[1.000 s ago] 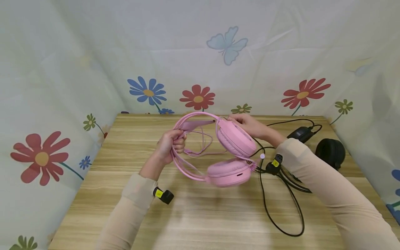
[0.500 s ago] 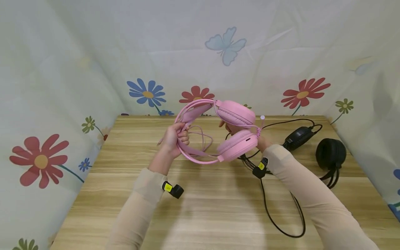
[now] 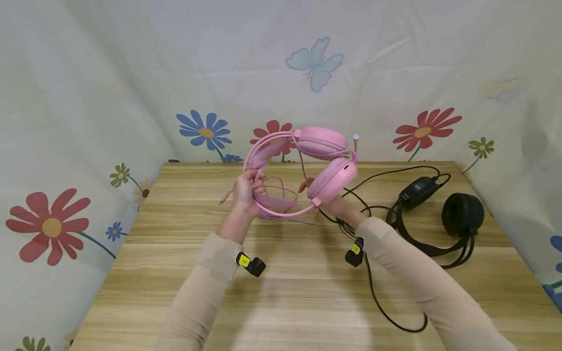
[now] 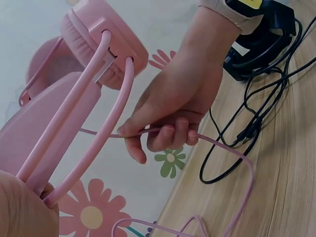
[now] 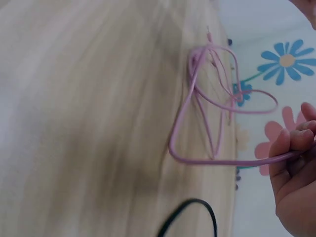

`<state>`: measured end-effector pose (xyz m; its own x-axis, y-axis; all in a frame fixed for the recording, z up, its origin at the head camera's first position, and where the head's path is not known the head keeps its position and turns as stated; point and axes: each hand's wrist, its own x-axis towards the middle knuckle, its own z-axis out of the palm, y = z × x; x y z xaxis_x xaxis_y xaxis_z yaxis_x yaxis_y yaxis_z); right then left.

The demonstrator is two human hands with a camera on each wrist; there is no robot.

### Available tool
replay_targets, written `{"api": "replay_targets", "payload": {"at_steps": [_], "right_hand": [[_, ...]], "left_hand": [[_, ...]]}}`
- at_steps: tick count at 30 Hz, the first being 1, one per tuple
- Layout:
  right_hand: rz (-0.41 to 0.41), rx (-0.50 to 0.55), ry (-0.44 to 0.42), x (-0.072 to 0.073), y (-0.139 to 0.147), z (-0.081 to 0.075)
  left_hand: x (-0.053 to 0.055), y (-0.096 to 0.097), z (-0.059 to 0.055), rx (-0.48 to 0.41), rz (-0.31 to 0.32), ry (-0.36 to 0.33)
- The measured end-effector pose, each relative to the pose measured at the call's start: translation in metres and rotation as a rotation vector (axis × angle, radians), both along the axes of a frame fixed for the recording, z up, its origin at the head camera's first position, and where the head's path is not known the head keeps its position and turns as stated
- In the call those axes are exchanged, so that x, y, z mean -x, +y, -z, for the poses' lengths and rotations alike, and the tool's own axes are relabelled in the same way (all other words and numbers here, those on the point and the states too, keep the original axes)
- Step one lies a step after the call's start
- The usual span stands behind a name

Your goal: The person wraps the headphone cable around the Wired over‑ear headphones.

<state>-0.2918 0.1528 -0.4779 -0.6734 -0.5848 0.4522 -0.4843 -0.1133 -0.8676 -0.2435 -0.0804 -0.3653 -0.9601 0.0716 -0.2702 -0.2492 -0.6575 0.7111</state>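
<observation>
My left hand (image 3: 248,192) grips the headband of a pink headset (image 3: 329,183), which is raised above the wooden table with its ear cups to the right. A short microphone boom (image 3: 355,141) sticks up from one cup. Below the cups, my right hand (image 4: 175,103) pinches the pink cable (image 4: 217,140) between thumb and fingers; in the head view that hand is partly hidden behind the lower cup. The cable's slack (image 5: 195,74) lies in loose loops on the table behind the left hand.
A black headset (image 3: 463,214) lies at the right of the wooden table (image 3: 290,292), with a black box-shaped part (image 3: 419,192) beside it. Its black cord (image 3: 373,287) runs under the right forearm. A flower-printed curtain (image 3: 246,58) hangs behind the table's back edge.
The pink headset has risen and moved toward the back in my left hand. My right hand has left the upper ear cup, moved below the cups and now pinches the pink cable.
</observation>
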Motion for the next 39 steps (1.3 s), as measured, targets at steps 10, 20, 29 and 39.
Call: {"api": "replay_targets", "payload": {"at_steps": [10, 20, 29, 39], "right_hand": [[0.297, -0.464, -0.114, -0.052, -0.030, -0.037], [0.314, -0.583, -0.014, -0.068, -0.030, -0.046], [0.339, -0.647, 0.142, -0.085, -0.027, -0.053], [0.179, -0.577, 0.126, -0.097, -0.011, -0.071]], "left_hand": [[0.005, -0.001, 0.003, 0.005, -0.189, -0.002], [0.011, -0.008, 0.011, 0.113, -0.275, 0.019], [0.011, -0.013, 0.012, 0.168, -0.366, -0.002], [0.010, -0.014, 0.009, 0.200, -0.413, 0.016]]}}
